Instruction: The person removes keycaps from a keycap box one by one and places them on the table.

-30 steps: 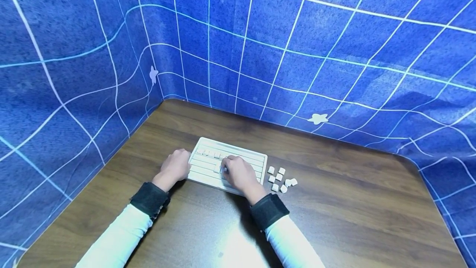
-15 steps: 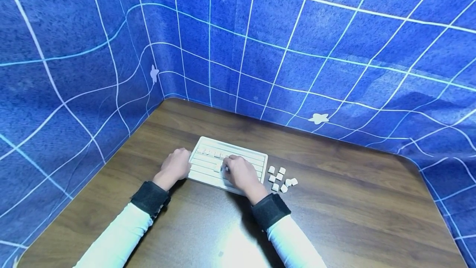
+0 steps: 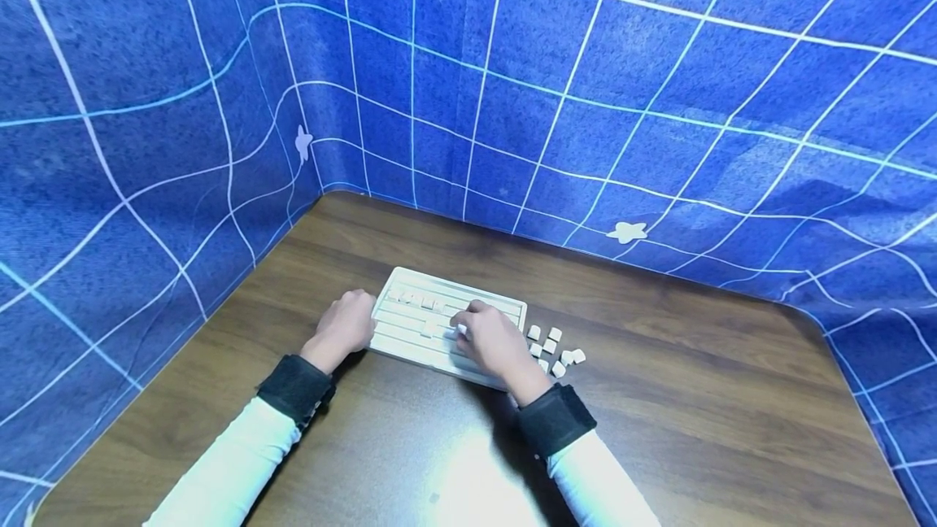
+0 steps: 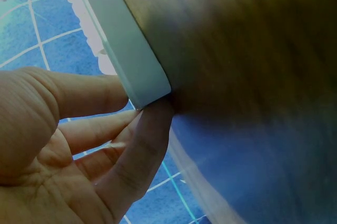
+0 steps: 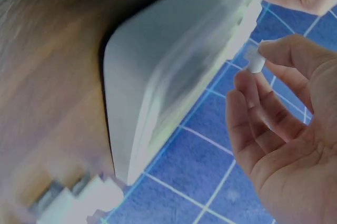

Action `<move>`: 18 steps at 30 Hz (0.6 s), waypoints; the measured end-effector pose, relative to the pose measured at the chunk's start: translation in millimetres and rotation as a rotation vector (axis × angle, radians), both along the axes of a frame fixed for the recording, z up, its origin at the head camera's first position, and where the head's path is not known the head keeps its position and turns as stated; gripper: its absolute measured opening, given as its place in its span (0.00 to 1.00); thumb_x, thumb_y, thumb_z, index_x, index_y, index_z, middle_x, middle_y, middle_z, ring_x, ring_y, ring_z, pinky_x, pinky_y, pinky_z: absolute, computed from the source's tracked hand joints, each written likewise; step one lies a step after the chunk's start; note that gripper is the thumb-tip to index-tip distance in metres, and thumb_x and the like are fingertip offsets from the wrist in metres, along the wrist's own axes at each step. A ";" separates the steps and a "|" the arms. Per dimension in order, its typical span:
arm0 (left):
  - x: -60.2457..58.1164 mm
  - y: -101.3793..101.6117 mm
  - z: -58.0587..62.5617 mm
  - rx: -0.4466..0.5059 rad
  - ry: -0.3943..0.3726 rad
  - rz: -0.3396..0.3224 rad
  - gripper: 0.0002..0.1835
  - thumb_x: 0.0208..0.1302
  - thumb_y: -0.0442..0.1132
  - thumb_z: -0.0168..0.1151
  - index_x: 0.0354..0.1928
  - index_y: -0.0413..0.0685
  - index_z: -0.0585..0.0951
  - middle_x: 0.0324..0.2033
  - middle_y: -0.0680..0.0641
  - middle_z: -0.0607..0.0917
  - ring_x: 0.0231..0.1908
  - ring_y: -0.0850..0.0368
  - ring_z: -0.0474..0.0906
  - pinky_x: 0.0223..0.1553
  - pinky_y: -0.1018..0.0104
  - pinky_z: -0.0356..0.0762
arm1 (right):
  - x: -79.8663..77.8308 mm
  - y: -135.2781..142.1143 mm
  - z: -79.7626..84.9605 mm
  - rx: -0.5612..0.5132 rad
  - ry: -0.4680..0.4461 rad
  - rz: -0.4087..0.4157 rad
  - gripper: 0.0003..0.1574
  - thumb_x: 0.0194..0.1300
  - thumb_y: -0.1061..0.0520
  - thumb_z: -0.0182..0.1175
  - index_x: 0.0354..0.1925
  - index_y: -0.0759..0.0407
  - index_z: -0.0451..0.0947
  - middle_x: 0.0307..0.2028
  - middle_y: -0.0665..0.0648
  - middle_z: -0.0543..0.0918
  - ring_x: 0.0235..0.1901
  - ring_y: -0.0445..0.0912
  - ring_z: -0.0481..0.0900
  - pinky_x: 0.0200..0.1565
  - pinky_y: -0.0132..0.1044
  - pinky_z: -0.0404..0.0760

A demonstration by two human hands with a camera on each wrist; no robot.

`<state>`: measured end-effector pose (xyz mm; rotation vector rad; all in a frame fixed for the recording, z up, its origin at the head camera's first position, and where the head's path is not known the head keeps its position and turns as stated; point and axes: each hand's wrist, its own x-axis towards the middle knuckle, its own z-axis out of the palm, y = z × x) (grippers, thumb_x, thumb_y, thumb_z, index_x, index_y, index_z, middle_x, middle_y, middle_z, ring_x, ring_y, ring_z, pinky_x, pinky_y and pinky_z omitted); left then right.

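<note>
A white board (image 3: 398, 340) with raised lengthwise ridges lies on the wooden table. My left hand (image 3: 347, 321) grips its left end; in the left wrist view, thumb and fingers close around the board's corner (image 4: 145, 79). Over the board's right half is my right hand (image 3: 496, 340). Between thumb and fingertip it pinches a small white keycap-like block (image 5: 256, 58), seen in the right wrist view. Several similar blocks (image 3: 427, 303) form a row along the upper part of the board. One single block (image 3: 428, 329) sits lower, left of my right fingertips.
Several loose white blocks (image 3: 554, 334) lie on the table (image 3: 695, 381) just right of the board. A blue cloth (image 3: 659, 145) with white grid lines and stars stands around the table's back and sides.
My right hand has shifted a little to the right along the board, away from the single block, which shows more fully. The left hand stays at the board's left end.
</note>
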<state>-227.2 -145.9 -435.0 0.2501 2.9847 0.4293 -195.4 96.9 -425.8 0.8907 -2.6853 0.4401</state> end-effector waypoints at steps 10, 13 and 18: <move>0.0 -1.1 -1.2 0.003 -0.013 -0.005 0.11 0.59 0.32 0.56 0.43 0.33 0.80 0.42 0.35 0.81 0.36 0.41 0.79 0.37 0.47 0.80 | 15.9 32.9 7.8 -0.003 -0.021 -0.040 0.11 0.49 0.60 0.67 0.36 0.56 0.84 0.31 0.55 0.82 0.25 0.44 0.76 0.25 0.44 0.82; -1.1 -2.0 -1.7 0.007 -0.003 -0.008 0.10 0.59 0.32 0.57 0.40 0.33 0.80 0.41 0.35 0.81 0.36 0.40 0.79 0.36 0.46 0.80 | 21.1 42.5 9.1 -0.001 -0.036 -0.064 0.11 0.49 0.61 0.67 0.36 0.56 0.84 0.32 0.55 0.82 0.25 0.44 0.77 0.25 0.42 0.82; -1.1 -2.2 -1.6 0.008 0.003 -0.005 0.10 0.58 0.32 0.57 0.40 0.33 0.80 0.40 0.35 0.81 0.35 0.40 0.79 0.36 0.46 0.80 | 26.0 55.0 6.3 -0.008 -0.026 -0.088 0.10 0.49 0.62 0.66 0.35 0.57 0.84 0.30 0.54 0.81 0.23 0.41 0.73 0.21 0.37 0.78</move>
